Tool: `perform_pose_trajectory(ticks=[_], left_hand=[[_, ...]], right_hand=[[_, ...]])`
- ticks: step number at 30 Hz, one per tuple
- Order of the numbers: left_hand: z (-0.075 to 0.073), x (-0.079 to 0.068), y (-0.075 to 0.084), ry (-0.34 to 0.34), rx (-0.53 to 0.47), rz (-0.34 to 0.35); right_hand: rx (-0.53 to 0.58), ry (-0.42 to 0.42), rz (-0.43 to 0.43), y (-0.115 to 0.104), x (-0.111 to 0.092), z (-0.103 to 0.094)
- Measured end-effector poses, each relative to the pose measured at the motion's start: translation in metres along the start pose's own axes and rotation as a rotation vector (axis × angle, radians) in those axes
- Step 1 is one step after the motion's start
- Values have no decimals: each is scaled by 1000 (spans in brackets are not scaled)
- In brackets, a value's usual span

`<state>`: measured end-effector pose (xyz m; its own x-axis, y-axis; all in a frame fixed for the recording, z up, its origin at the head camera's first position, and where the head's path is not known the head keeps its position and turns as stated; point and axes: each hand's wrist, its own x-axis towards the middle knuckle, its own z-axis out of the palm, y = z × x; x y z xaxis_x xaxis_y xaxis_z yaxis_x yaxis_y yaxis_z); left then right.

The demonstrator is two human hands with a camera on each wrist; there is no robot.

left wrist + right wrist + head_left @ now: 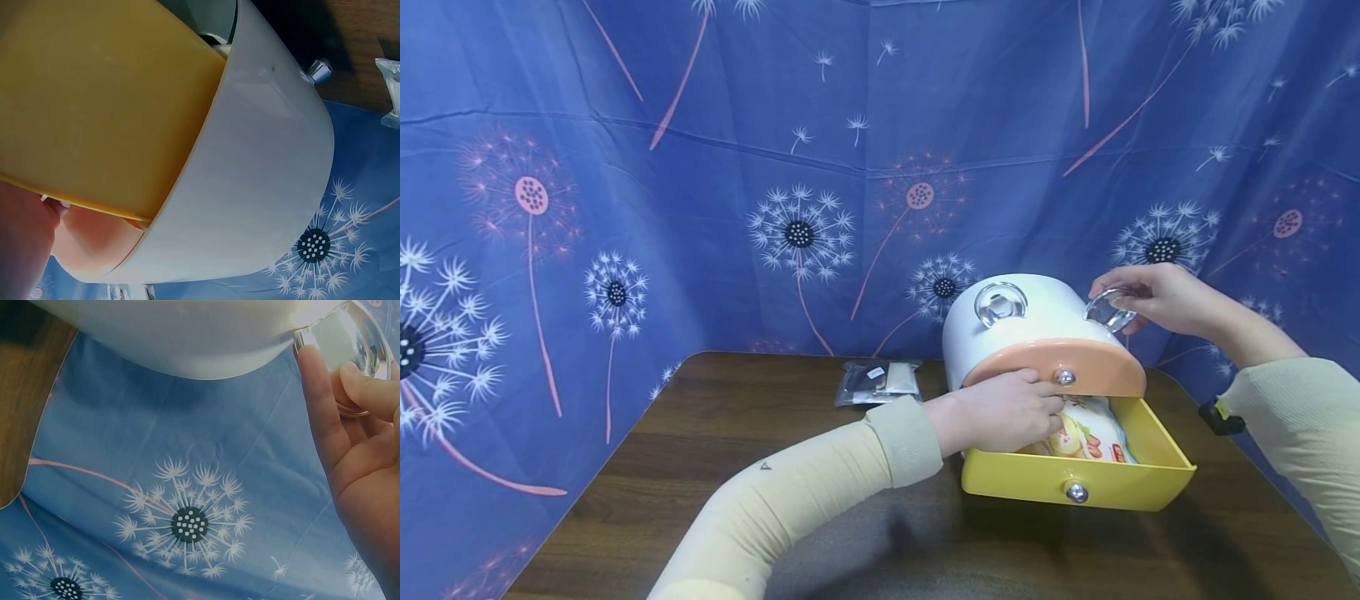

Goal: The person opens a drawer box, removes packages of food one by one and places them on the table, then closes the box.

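Observation:
A white rounded drawer box (1037, 300) has a peach top drawer front (1090, 362) with a silver knob and a yellow drawer (1015, 477) pulled out below it. A printed packet (1086, 433) lies in the yellow drawer. My left hand (1011, 408) reaches over the drawer's left side, relaxed fingers at the packet, under the peach front; its fingertips are partly hidden. With thumb and fingers, my right hand (1165, 300) pinches the shiny round silver piece (356, 353) at the box's upper right. A matching silver piece (1000, 304) sits on the upper left.
Left of the box, a clear plastic bag (878, 382) with a pale item inside lies on the dark wooden table (715, 467). A blue dandelion-print cloth (737, 183) hangs behind the table. In the left wrist view, a green part (209, 19) shows beyond the yellow drawer.

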<state>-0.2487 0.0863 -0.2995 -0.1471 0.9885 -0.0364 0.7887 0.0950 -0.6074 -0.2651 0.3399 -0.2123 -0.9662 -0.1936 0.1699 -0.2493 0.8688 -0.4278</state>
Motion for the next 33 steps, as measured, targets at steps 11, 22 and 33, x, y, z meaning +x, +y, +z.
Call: perform_pose_trajectory(ticks=[11, 22, 33], left_hand=[[-1, -1, -1, 40, -29, 2], [-5, -2, 0, -11, -155, -20], [-3, -6, 1, 122, -98, -11]], right_hand=[[-5, -2, 0, -1, 1, -1], [-10, -3, 9, 1, 1, 0], [-18, 2, 5, 0, 1, 1]])
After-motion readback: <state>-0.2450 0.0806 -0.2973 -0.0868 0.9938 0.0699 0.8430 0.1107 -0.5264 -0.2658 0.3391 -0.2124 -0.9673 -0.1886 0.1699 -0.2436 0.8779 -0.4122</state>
